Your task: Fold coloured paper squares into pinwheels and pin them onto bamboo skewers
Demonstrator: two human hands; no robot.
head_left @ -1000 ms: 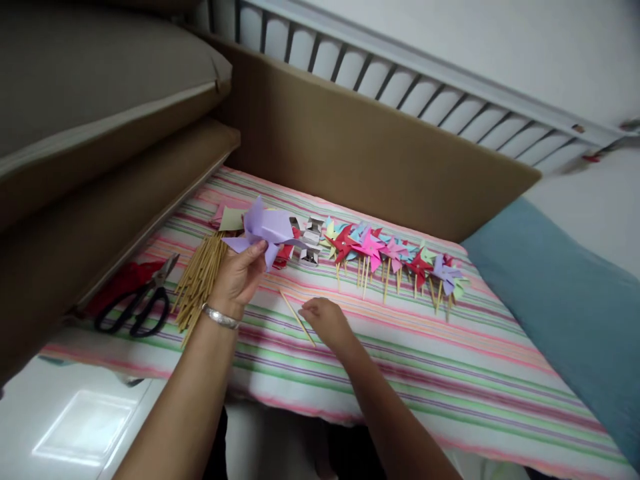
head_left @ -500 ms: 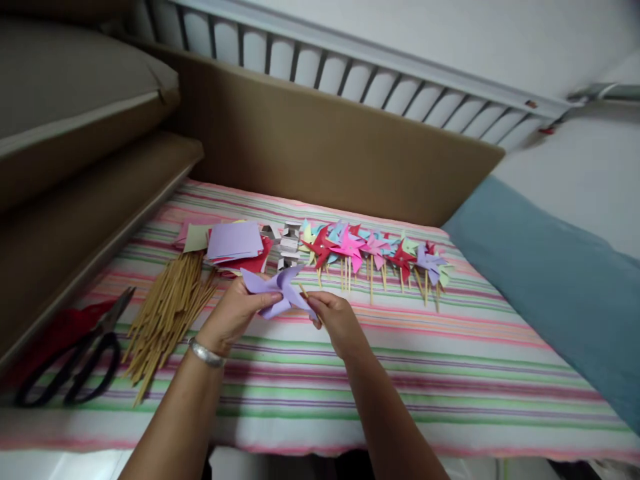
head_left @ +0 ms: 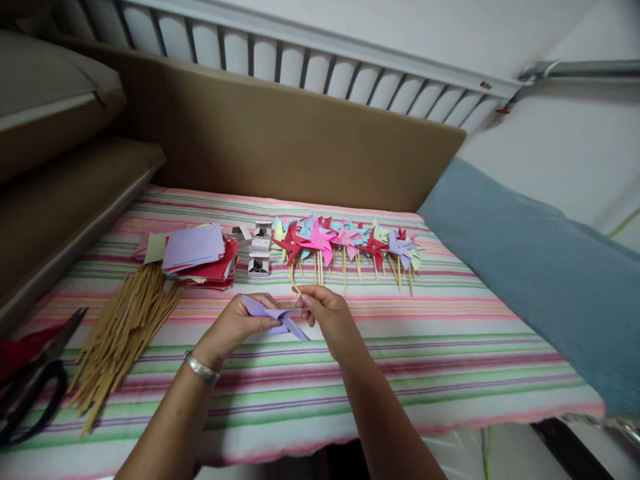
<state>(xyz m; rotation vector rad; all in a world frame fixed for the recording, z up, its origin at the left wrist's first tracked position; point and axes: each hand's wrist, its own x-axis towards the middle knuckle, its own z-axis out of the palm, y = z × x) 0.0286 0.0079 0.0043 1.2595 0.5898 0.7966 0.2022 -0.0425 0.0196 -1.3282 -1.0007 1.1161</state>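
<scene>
My left hand [head_left: 235, 328] pinches a folded lilac paper pinwheel [head_left: 273, 315] above the striped cloth [head_left: 400, 360]. My right hand [head_left: 327, 317] is closed on a thin wooden stick [head_left: 294, 280] whose tip pokes up beside the pinwheel's middle. A silver bracelet [head_left: 201, 367] sits on my left wrist. Behind my hands lies a row of finished coloured pinwheels on sticks [head_left: 345, 247]. A stack of lilac and red paper squares [head_left: 200, 255] lies to the left of it.
A loose pile of wooden sticks [head_left: 120, 330] lies left of my hands. Black scissors [head_left: 30, 387] rest at the far left edge. Small white boxes [head_left: 257, 248] stand between the paper stack and the pinwheels. A brown headboard [head_left: 280, 133] runs behind; a blue cushion [head_left: 525, 267] lies right.
My left hand brought the lilac pinwheel down from the paper stack toward me. My right hand picked the stick off the cloth and raised it to the pinwheel. The view shifted right.
</scene>
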